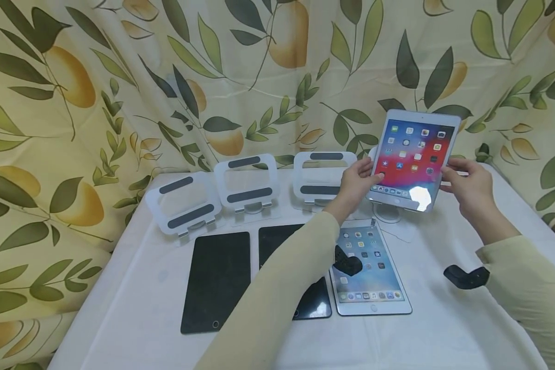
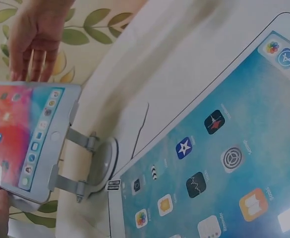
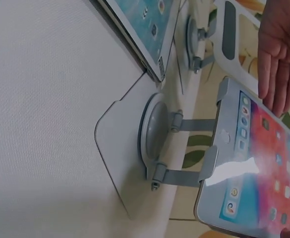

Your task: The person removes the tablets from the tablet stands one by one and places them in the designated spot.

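Note:
A white tablet point(image 1: 413, 159) with a lit red and blue screen leans on a stand, its lower edge in the stand's two grey clips point(image 3: 210, 162). My left hand point(image 1: 357, 181) holds its left edge, thumb over the front and fingers at the side. At the opposite edge, my right hand point(image 1: 473, 192) has its thumb near the front and its fingers partly behind. The stand's hinged arms point(image 2: 68, 185) rise from a round base point(image 2: 104, 161); the tablet hides most of its frame.
Another lit white tablet point(image 1: 372, 277) lies flat in front. Left of it lie two dark-screened tablets point(image 1: 217, 277) point(image 1: 316, 303), one partly under my left sleeve. White stands with grey pads point(image 1: 183, 203) point(image 1: 246, 180) point(image 1: 325, 174) line the back of the white-covered table point(image 1: 134, 308). A patterned curtain point(image 1: 166, 92) hangs behind.

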A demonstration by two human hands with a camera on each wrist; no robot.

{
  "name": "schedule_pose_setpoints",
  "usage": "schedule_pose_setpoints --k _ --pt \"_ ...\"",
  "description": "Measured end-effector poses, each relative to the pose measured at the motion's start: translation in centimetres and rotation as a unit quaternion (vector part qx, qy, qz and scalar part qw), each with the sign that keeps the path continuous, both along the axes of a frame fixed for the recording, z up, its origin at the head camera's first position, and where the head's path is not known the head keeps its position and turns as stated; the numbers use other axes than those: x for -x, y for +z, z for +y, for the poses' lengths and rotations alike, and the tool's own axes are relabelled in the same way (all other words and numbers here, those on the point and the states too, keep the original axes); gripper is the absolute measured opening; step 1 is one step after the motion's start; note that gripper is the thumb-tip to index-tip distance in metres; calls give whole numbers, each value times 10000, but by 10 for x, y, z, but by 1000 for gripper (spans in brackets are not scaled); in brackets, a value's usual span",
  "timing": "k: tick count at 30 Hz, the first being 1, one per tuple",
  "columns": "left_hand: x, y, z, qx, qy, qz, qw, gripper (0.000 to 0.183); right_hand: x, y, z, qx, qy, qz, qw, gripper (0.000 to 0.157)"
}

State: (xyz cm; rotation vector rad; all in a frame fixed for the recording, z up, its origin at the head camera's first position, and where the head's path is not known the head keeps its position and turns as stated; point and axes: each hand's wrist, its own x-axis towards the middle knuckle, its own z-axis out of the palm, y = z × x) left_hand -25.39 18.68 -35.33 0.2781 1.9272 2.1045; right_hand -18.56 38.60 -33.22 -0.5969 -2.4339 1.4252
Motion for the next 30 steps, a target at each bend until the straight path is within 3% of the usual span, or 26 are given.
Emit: schedule_pose_setpoints --k 5,12,17,20,25,30 --pt "2 -1 -3 172 26 341 9993 49 -2 0 0 309 118 371 9988 9" --pt "3 -1 -6 309 -151 549 9979 44 -10 2 5 1163 225 984 9881 18" --pt "2 0 -7 266 -247 602 9975 36 -19 2 7 849 398 1105 9895 23" --pt "2 1 -6 247 -210 768 9965 31 -23 1 8 1039 495 1329 9844 24" --pt "1 2 -3 608 14 1378 9886 23 -27 0 6 1312 607 1753 9739 26" --pt "-2 0 -5 864 281 1826 9790 19 -28 0 3 879 697 1854 9762 27"
